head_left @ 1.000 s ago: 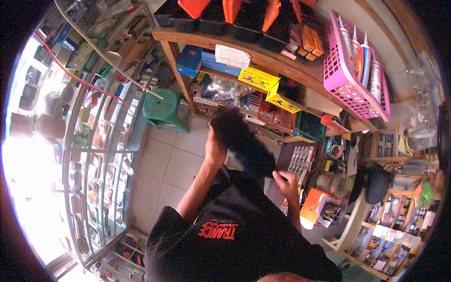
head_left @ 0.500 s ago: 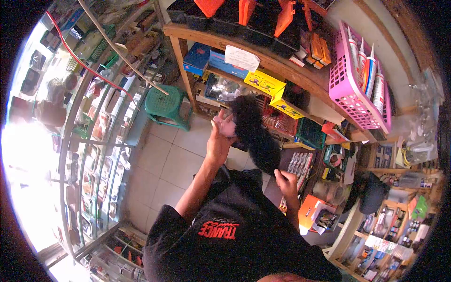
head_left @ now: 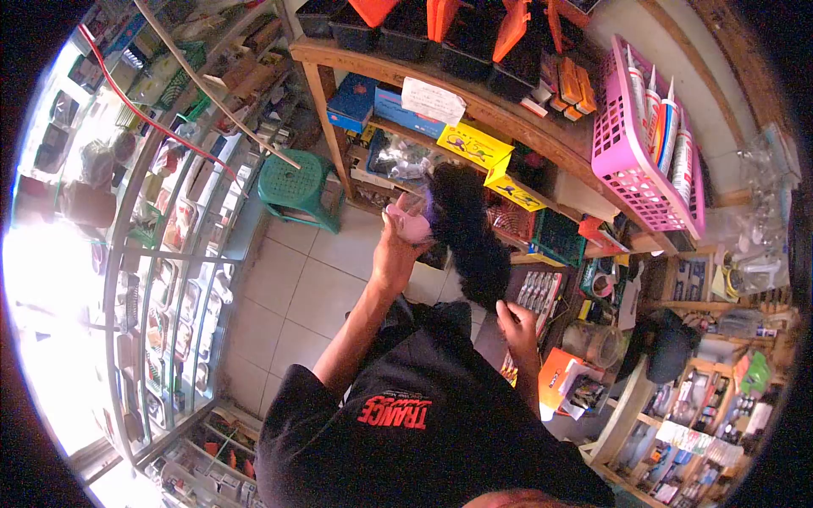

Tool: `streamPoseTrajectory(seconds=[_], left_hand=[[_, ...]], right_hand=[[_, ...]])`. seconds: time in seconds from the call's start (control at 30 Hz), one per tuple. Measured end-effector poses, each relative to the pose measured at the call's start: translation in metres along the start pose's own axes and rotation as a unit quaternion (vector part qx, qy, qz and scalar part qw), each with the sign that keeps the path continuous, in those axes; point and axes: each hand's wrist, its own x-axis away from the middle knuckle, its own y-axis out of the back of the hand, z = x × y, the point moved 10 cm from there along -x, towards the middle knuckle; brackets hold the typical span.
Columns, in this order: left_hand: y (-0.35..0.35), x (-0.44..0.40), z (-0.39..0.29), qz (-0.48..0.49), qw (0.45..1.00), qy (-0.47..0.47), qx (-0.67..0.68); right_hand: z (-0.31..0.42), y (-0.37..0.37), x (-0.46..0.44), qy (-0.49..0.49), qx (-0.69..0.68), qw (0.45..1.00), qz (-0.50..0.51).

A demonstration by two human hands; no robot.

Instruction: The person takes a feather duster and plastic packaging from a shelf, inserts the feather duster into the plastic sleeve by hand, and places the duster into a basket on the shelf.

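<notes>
My left hand [head_left: 395, 256] is wrapped around a small pink rounded item [head_left: 412, 227] whose kind I cannot make out. My right hand [head_left: 519, 330] grips the lower end of a fluffy black duster [head_left: 461, 229]; its handle is mostly hidden in the fingers. The duster's bristles reach up and left in front of the shelf, right beside the pink item, and seem to brush against it.
Ahead stands a wooden shelf [head_left: 525, 106] with yellow boxes [head_left: 476, 146] and black bins. A pink basket [head_left: 622, 161] of sealant tubes sits on its right. A green stool [head_left: 292, 182] is on the tiled floor, near a glass display case [head_left: 182, 254] at left.
The duster has shifted slightly and its bristles look sharper. The pink item has turned a little in my left hand. Both hands keep their hold.
</notes>
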Motion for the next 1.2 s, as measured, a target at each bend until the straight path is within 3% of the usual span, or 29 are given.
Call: streamPoseTrajectory(seconds=[0.07, 0.13, 0.17, 0.2, 0.27, 0.3, 0.33, 0.37, 0.4, 0.47, 0.5, 0.6, 0.63, 0.67, 0.7, 0.77, 0.87, 0.93, 1.03, 1.07, 1.1, 1.17, 1.2], left_hand=[[0.005, -0.002, 0.004, 0.016, 1.0, -0.009, -0.018], [0.025, -0.01, 0.011, 0.035, 0.997, -0.033, -0.055], [0.019, -0.009, 0.024, 0.074, 0.963, 0.052, 0.253], [-0.005, -0.002, 0.021, 0.104, 0.828, 0.133, 0.535], [-0.014, 0.002, 0.02, 0.105, 0.782, 0.155, 0.594], [-0.002, 0.001, 0.023, 0.082, 0.912, 0.102, 0.39], [0.011, 0.0, 0.019, 0.053, 0.985, 0.043, 0.16], [0.02, -0.001, 0.011, 0.022, 0.996, -0.017, -0.079], [0.01, -0.003, 0.003, 0.044, 0.996, -0.04, -0.069], [0.011, -0.001, 0.005, -0.005, 1.0, 0.004, 0.001], [0.008, 0.001, 0.005, -0.03, 0.999, 0.025, 0.036], [0.009, -0.004, 0.006, 0.042, 0.999, -0.016, 0.023], [0.004, -0.003, 0.002, 0.068, 0.997, -0.037, 0.009], [0.016, -0.004, 0.007, 0.016, 1.0, -0.011, -0.004], [0.068, -0.019, 0.024, -0.075, 0.99, -0.064, 0.102], [-0.021, 0.016, -0.016, -0.049, 0.999, 0.014, 0.015], [0.034, -0.001, 0.015, -0.009, 1.0, 0.004, -0.011], [0.017, -0.004, 0.003, 0.004, 0.997, -0.04, -0.058], [0.002, 0.005, -0.004, 0.002, 0.999, -0.023, -0.039], [0.019, 0.002, 0.004, 0.011, 0.997, -0.042, -0.062], [0.016, 0.003, 0.0, 0.019, 0.994, -0.059, -0.086], [0.014, 0.001, 0.005, 0.022, 1.0, -0.014, 0.008], [0.009, -0.003, 0.004, 0.034, 0.999, -0.006, 0.021]], right_hand=[[0.0, -0.005, 0.0, 0.016, 0.019, 0.998, 0.049], [0.005, -0.004, 0.0, 0.043, 0.026, 0.999, 0.021], [0.006, -0.003, 0.0, 0.055, 0.03, 0.998, 0.007], [0.001, -0.005, 0.0, 0.041, 0.017, 0.999, 0.008], [-0.009, -0.007, 0.0, 0.011, -0.009, 1.0, 0.013], [-0.002, -0.009, 0.0, 0.035, 0.004, 0.999, 0.029], [0.006, -0.01, 0.001, 0.059, 0.016, 0.997, 0.046], [0.013, -0.012, 0.002, 0.082, 0.027, 0.994, 0.061], [0.007, -0.009, 0.0, 0.051, -0.002, 0.998, 0.034], [-0.008, -0.007, 0.002, -0.013, -0.061, 0.998, -0.02], [-0.008, -0.011, 0.003, -0.009, -0.054, 0.998, 0.005], [-0.009, -0.022, 0.005, 0.049, -0.022, 0.995, 0.082], [-0.019, -0.017, 0.006, 0.027, -0.034, 0.998, 0.046], [-0.028, -0.015, 0.008, 0.005, -0.046, 0.999, 0.01], [-0.03, -0.011, 0.01, -0.017, -0.058, 0.998, -0.027], [-0.02, -0.018, 0.008, -0.004, -0.065, 0.997, 0.034], [-0.022, -0.018, 0.004, -0.005, -0.051, 0.997, 0.054], [-0.001, -0.015, 0.002, 0.03, -0.042, 0.998, 0.019], [-0.021, -0.017, 0.005, -0.052, -0.077, 0.995, 0.04], [-0.022, -0.016, 0.004, 0.019, -0.024, 0.999, 0.045], [-0.018, -0.014, 0.004, 0.029, -0.023, 0.998, 0.049], [-0.01, -0.013, 0.001, 0.049, -0.022, 0.997, 0.056], [-0.009, -0.006, 0.003, 0.086, -0.026, 0.995, -0.051]])
